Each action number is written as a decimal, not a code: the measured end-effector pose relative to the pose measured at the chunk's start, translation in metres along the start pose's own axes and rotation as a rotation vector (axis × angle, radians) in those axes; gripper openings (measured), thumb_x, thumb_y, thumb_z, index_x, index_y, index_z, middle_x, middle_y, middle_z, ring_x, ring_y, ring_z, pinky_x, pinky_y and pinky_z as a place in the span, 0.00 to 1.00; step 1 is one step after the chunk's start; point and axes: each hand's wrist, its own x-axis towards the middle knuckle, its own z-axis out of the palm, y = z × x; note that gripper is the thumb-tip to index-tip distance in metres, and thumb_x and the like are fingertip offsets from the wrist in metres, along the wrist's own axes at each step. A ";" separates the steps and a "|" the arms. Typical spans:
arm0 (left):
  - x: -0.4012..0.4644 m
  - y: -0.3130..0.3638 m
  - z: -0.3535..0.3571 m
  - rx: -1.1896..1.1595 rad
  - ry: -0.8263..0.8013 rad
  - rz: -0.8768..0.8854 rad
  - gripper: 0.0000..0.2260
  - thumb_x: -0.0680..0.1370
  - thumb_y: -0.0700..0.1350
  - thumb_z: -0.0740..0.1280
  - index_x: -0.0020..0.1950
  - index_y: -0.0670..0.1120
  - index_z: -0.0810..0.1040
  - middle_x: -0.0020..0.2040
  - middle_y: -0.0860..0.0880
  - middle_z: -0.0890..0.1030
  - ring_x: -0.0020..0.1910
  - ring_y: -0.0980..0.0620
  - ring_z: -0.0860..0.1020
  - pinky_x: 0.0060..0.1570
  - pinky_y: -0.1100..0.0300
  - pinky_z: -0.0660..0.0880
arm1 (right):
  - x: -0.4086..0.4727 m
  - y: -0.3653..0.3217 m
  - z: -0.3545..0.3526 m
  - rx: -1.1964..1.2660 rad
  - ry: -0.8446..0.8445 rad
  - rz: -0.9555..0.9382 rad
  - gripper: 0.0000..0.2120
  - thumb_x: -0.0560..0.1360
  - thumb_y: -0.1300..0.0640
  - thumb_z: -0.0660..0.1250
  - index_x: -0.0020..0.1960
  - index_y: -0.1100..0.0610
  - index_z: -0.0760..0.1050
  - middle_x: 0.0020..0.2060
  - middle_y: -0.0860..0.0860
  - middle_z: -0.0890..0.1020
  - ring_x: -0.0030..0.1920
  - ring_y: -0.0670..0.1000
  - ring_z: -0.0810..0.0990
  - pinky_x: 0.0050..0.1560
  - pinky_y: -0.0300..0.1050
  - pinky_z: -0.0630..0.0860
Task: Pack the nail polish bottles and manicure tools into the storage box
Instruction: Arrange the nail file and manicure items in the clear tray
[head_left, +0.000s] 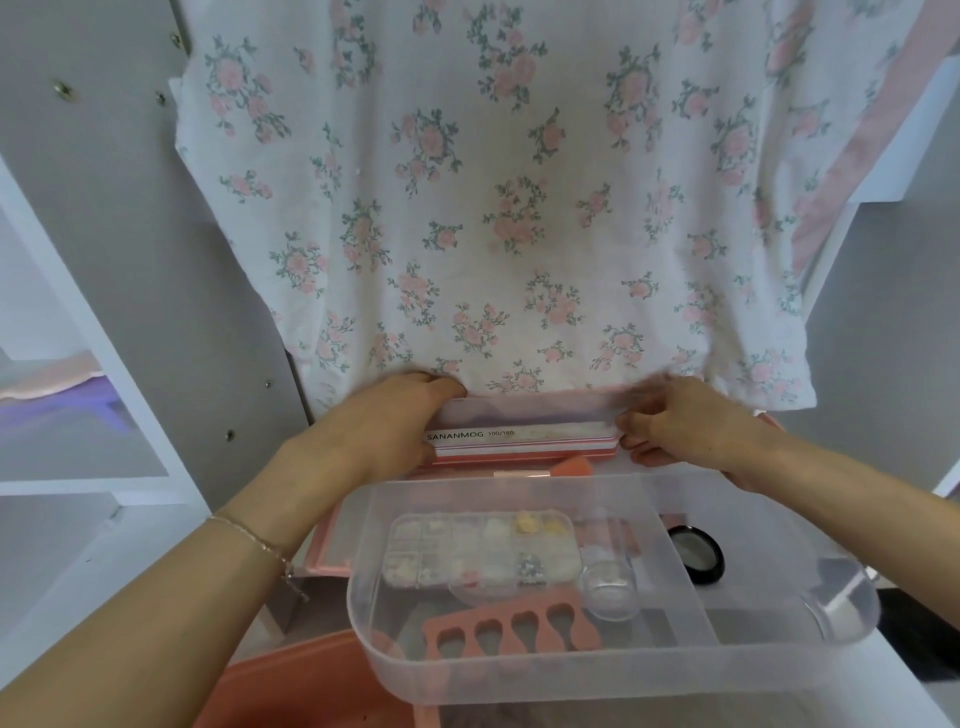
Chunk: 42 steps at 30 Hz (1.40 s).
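Nearest your camera sits the clear plastic tray (613, 670), resting across the top of the pink storage box (322, 551); a divider splits it into a wide left section and a narrower right one. Behind everything hangs a floral cloth (493, 208), reaching down to the far edge of the box; a white bench (904, 691) shows at the lower right.

Your left hand (384, 426) curls around the left end of the nail file block (519, 439), fingers over its top and pressed together; your right hand (685, 421) pinches the block's right end, fingers bent and close; the block lies level between them, just above the back of the box, beyond the tray. Its label reads SANANMOG 100/180.

Inside the tray's left section lies the clear compartment case (483, 551) of small nail decorations; just in front of it rests the pink toe separator (511, 626), flat on the tray floor; a small clear jar (608, 590) stands to the right of the case, touching the divider. Under the tray's right section, seen through the plastic, sits a round black-rimmed item (696, 556); you cannot tell what it is. A thin bracelet (254, 540) circles your left wrist.
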 end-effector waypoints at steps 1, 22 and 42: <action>0.000 0.000 0.000 -0.004 -0.003 -0.004 0.27 0.71 0.42 0.70 0.68 0.52 0.66 0.61 0.48 0.73 0.62 0.50 0.69 0.55 0.60 0.67 | -0.001 0.001 -0.002 -0.205 0.033 -0.051 0.10 0.75 0.60 0.62 0.46 0.67 0.77 0.42 0.61 0.82 0.42 0.57 0.81 0.44 0.45 0.79; -0.017 -0.003 -0.007 -0.099 0.152 -0.020 0.25 0.73 0.51 0.69 0.68 0.49 0.68 0.62 0.51 0.72 0.63 0.52 0.69 0.63 0.59 0.66 | 0.006 -0.043 0.029 -0.922 -0.141 -0.580 0.09 0.71 0.47 0.65 0.46 0.48 0.81 0.44 0.46 0.83 0.45 0.50 0.78 0.48 0.45 0.75; -0.017 0.004 0.007 -0.227 0.283 -0.115 0.16 0.75 0.34 0.62 0.61 0.44 0.76 0.59 0.46 0.74 0.57 0.47 0.74 0.52 0.67 0.64 | -0.019 -0.049 0.047 -0.653 -0.453 -0.583 0.37 0.74 0.36 0.40 0.49 0.64 0.76 0.49 0.60 0.79 0.50 0.55 0.77 0.55 0.52 0.72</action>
